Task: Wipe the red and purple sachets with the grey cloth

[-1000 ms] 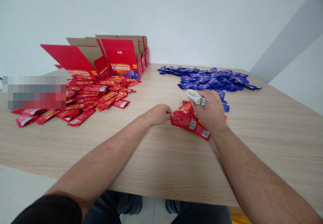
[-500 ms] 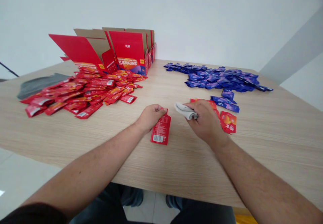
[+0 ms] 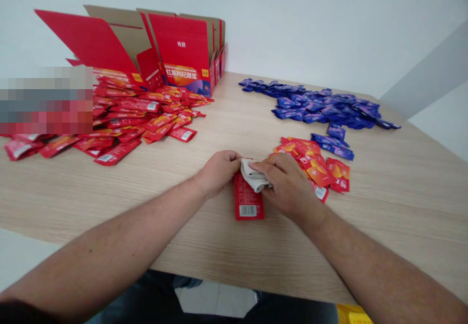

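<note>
A red sachet [image 3: 247, 203] lies lengthwise on the wooden table [image 3: 226, 246] in front of me. My left hand [image 3: 218, 170] pinches its top end, fingers closed. My right hand [image 3: 285, 183] is closed around a folded white cloth [image 3: 253, 177] and presses it onto the upper part of the sachet. Just right of my right hand lies a small heap of red and orange sachets [image 3: 318, 165].
A large pile of red sachets [image 3: 127, 124] covers the table's left side, before several open red cardboard boxes [image 3: 183, 51] at the back. A spread of blue sachets [image 3: 321, 107] lies at the back right. The table's near edge runs under my forearms.
My left hand drew one red sachet out of the small heap toward me. My right hand brought the cloth left and down onto it. The view has tilted downward.
</note>
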{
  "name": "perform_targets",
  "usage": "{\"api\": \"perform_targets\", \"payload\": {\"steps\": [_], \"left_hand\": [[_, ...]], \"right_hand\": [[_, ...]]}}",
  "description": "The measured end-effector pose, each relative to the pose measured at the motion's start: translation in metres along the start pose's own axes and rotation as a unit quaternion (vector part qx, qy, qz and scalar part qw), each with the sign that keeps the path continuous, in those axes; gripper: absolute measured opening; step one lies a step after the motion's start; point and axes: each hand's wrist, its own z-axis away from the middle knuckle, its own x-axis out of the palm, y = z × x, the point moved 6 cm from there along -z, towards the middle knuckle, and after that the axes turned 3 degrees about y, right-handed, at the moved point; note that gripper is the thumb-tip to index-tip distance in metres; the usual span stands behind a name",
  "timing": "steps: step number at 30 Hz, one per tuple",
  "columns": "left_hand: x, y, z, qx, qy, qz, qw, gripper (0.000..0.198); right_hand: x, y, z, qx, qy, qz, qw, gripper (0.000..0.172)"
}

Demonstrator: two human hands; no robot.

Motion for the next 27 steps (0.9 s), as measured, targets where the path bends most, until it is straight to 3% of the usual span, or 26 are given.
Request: {"api": "perform_targets", "payload": {"steps": [3,7,11,16,23,27], "left_hand": [[0.006,-0.003,0.003,-0.022,0.011,0.073,0.997,0.006],[0.004,0.000,0.006,-0.021,0.027,0.068,0.997,0.011],[0.006,0.003,0.007,-0.018,-0.003,0.085,0.996,0.011],[0.012,-0.001,0.007,-0.072,-0.064,0.093,0.991,0.009],[0.005,-0.003,0.007,-0.026,-0.006,0.080,0.996,0.015],[0.007,-0.005,0.004,-0.019,-0.019,0.067,0.997,0.016]], "right_hand": [[0.002,-0.018,-0.001,-0.045,-0.050,0.015,0.998,0.028],[0.002,-0.037,0.004,-0.094,-0.112,-0.030,0.989,0.023],[-0.001,-0.022,0.005,-0.047,-0.068,-0.036,0.996,0.028],[0.003,-0.002,0.004,0.010,-0.023,-0.015,1.000,0.032],[0.002,-0.036,0.007,-0.079,-0.146,-0.047,0.985,0.025],[0.000,-0.023,0.008,-0.062,-0.107,-0.035,0.992,0.029]]}}
